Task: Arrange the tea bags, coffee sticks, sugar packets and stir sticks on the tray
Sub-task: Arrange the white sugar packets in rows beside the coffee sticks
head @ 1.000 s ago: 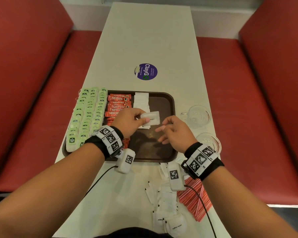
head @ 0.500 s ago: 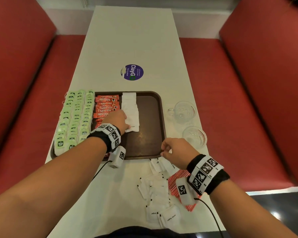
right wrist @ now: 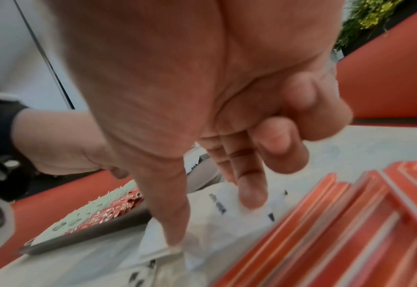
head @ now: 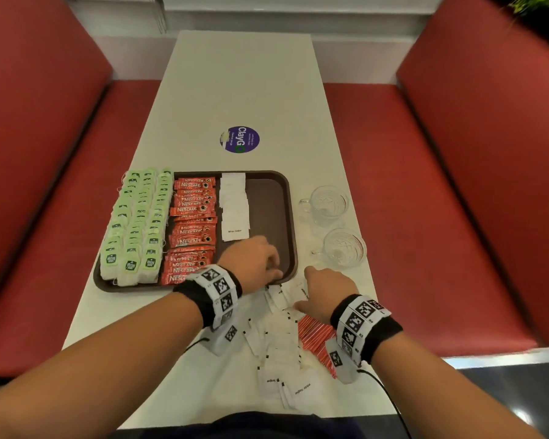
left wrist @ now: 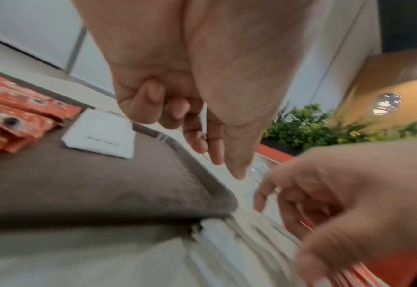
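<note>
Fingers (right wrist: 251, 192) of the right hand (head: 325, 288) touch a sugar packet (right wrist: 217, 219) in the loose pile, thumb and fingertips closing on it; whether it is gripped cannot be told. Left hand (head: 251, 264) hangs over the tray's 5 o'clock corner, fingers loosely curled, holding nothing. On the white table (head: 244, 90), the brown tray (head: 276, 210) carries tea bags (head: 137, 223) at 9 o'clock, coffee sticks (head: 192, 229) at centre and a column of sugar packets (head: 233, 205) beside them. Loose packets (head: 279, 350) lie at the tray's 5 o'clock, red stir sticks (head: 317, 340) just beside them. Two glass cups (head: 327, 204) stand at its 3 o'clock.
</note>
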